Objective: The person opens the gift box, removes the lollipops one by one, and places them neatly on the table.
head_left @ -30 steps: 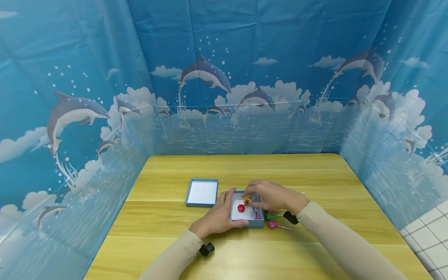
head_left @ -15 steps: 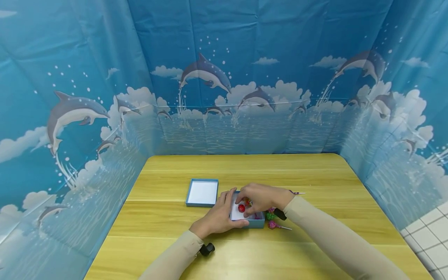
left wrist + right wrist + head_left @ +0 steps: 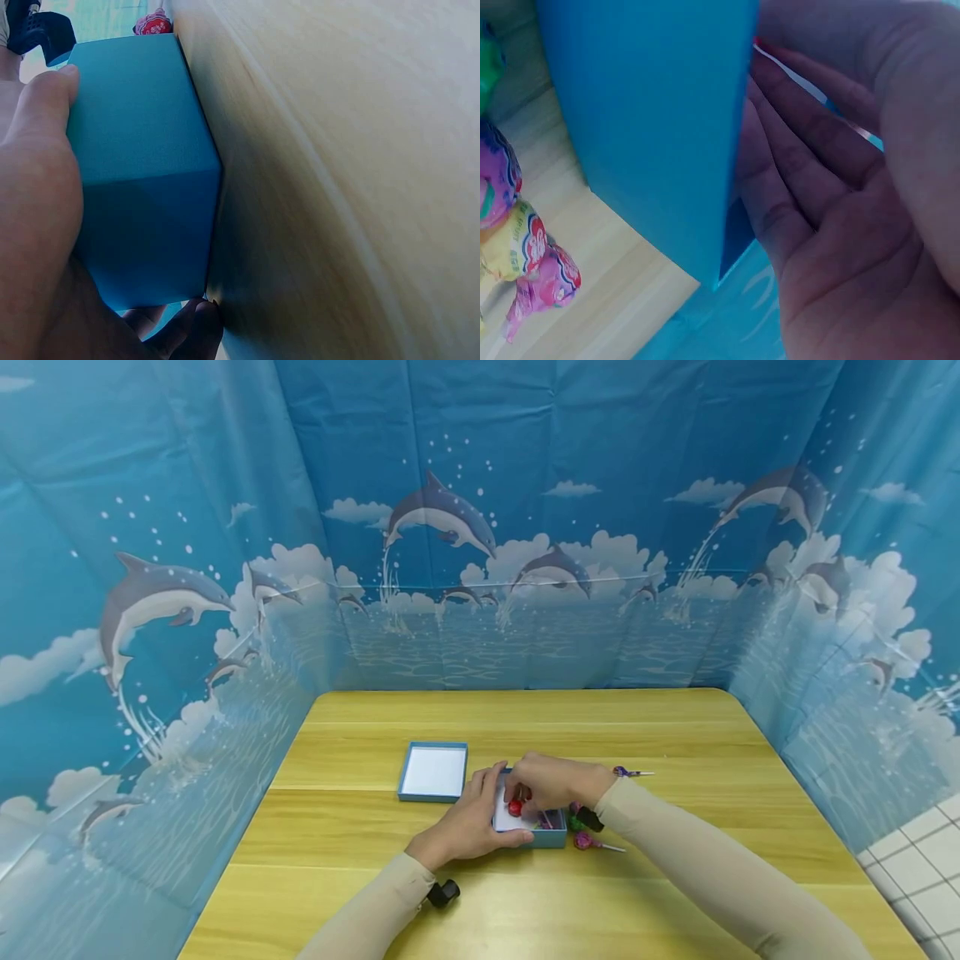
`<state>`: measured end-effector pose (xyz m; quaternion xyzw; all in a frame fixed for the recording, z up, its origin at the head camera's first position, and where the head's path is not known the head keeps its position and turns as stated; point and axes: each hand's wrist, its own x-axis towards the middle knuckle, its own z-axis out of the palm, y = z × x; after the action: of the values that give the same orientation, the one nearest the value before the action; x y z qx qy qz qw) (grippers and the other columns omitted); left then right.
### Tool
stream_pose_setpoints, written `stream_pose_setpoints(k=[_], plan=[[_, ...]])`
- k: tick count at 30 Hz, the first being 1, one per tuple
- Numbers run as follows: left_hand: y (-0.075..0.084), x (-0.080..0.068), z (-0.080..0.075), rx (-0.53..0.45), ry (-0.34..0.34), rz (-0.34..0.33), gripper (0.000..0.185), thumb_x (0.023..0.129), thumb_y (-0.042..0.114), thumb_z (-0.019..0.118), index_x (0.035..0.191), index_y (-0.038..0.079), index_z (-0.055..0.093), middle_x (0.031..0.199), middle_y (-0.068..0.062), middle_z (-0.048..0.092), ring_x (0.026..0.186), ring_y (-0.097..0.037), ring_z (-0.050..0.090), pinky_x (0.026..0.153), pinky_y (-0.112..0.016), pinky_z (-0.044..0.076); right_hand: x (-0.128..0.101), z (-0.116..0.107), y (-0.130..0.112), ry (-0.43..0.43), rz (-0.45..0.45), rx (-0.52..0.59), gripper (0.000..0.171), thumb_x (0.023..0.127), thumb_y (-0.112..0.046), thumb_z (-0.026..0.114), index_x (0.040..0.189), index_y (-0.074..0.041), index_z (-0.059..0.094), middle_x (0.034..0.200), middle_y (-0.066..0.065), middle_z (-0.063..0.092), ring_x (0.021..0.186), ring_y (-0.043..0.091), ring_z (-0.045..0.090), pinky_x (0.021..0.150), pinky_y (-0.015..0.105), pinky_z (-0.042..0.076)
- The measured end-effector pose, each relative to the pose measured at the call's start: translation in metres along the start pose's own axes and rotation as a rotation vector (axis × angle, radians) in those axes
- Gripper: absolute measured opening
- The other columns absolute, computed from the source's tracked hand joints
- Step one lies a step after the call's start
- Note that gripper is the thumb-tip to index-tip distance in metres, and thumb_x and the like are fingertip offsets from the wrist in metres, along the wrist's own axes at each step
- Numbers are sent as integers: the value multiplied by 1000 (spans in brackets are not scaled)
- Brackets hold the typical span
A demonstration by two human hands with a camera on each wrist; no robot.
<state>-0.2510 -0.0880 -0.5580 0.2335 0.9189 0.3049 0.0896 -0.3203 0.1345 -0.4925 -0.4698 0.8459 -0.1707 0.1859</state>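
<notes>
My left hand grips a small blue box lined in white, its thumb along the near side and its fingers at the left and far side. In the left wrist view the box's outer walls stand on the table. My right hand reaches down inside the box, thumb and fingers bent around a red lollipop. A purple lollipop lies at the box's right inner side. In the right wrist view the box wall hides the right fingertips.
The white-lined box lid lies to the left. Right of the box are a pink lollipop, a green one and others, partly behind the wrist. Farther back lies a purple lollipop. A dolphin-print curtain surrounds the wooden table.
My right hand has moved left and deeper into the box, its fingers closing in on the red lollipop. The yellow lollipop has gone from sight. My left hand has stayed on the box.
</notes>
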Motion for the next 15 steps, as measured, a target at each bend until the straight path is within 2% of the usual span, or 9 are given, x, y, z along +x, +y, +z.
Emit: stream_pose_setpoints(k=[9, 15], plan=[[2, -2, -2, -3, -5, 11, 125, 104, 74, 79, 189, 19, 6, 188, -20, 26, 163, -35, 47, 126, -56, 55, 5, 4, -1, 4, 13, -35, 10, 102, -4, 91, 108, -11, 88, 102, 1, 87, 85, 0, 72, 80, 17, 61], [2, -1, -2, 6, -4, 8, 125, 103, 75, 78, 189, 21, 5, 188, -19, 26, 162, -34, 47, 126, -55, 56, 4, 4, 1, 7, 16, -21, 8, 102, -6, 91, 106, -12, 87, 99, -3, 84, 84, 1, 72, 78, 18, 62]])
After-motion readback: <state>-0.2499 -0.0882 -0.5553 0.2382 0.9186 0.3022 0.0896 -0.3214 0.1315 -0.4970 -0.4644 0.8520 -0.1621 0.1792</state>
